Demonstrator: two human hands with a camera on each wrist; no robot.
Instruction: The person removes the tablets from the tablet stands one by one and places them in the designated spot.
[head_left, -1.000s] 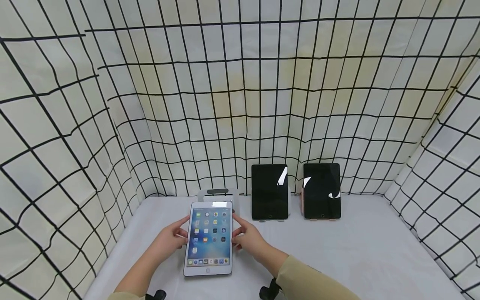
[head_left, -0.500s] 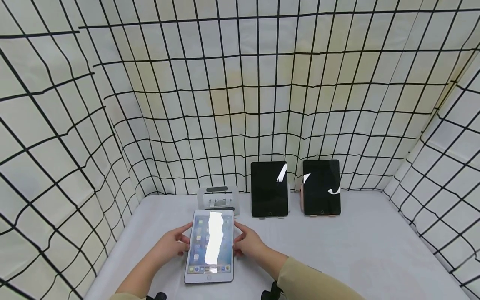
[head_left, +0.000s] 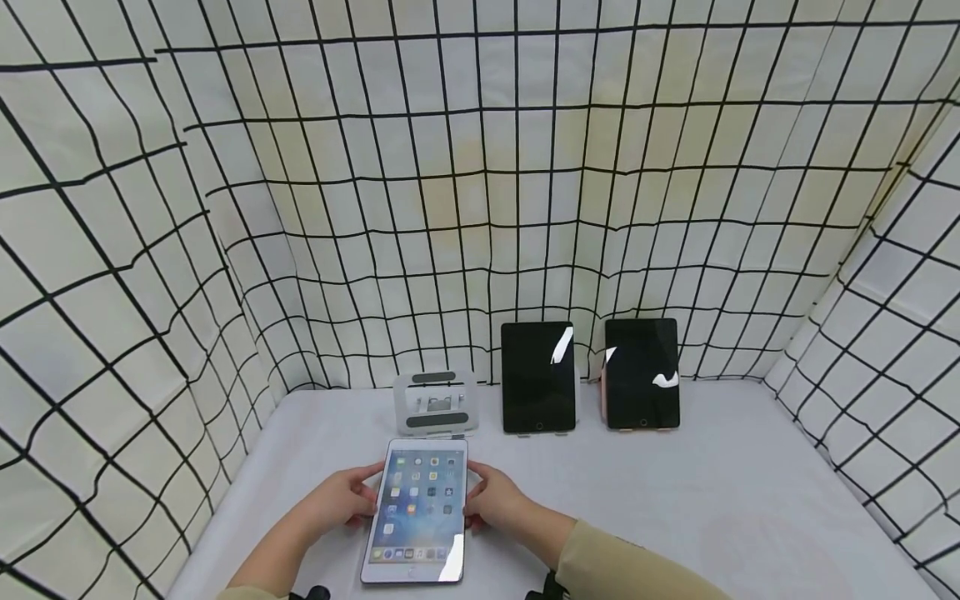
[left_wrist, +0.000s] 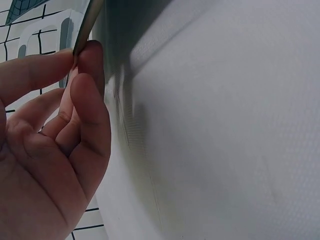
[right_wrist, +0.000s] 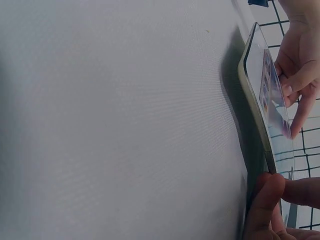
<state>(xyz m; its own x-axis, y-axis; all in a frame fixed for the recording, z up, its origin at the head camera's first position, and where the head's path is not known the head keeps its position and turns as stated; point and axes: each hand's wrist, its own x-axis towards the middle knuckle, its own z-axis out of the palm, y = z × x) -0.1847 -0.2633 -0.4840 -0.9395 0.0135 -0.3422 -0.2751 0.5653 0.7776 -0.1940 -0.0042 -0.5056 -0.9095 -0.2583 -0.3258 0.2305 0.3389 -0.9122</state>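
Observation:
A white-framed tablet point(head_left: 417, 508), its lit screen showing app icons, lies between both hands in the head view. The left hand point(head_left: 341, 502) pinches its left edge; in the left wrist view, thumb and fingers point(left_wrist: 90, 95) close on the tablet's thin edge. On the opposite side the right hand point(head_left: 501, 503) grips the right edge. In the right wrist view the tablet point(right_wrist: 260, 90) is tilted over the white surface with a shadow beneath it. Just behind the tablet's top edge stands a pale tablet stand point(head_left: 437, 403) with dark grey pads.
To the right of the stand, a black-screened tablet point(head_left: 538, 377) leans upright on a stand. Another dark tablet point(head_left: 642, 373) stands farther right on a pinkish stand. White cloth with a black grid point(head_left: 540, 192) walls in the white table point(head_left: 675, 508) at the back and sides.
Both hands have brought the tablet down and toward the person, away from the stand, whose front now shows. Glare on the screen has moved to its lower right corner.

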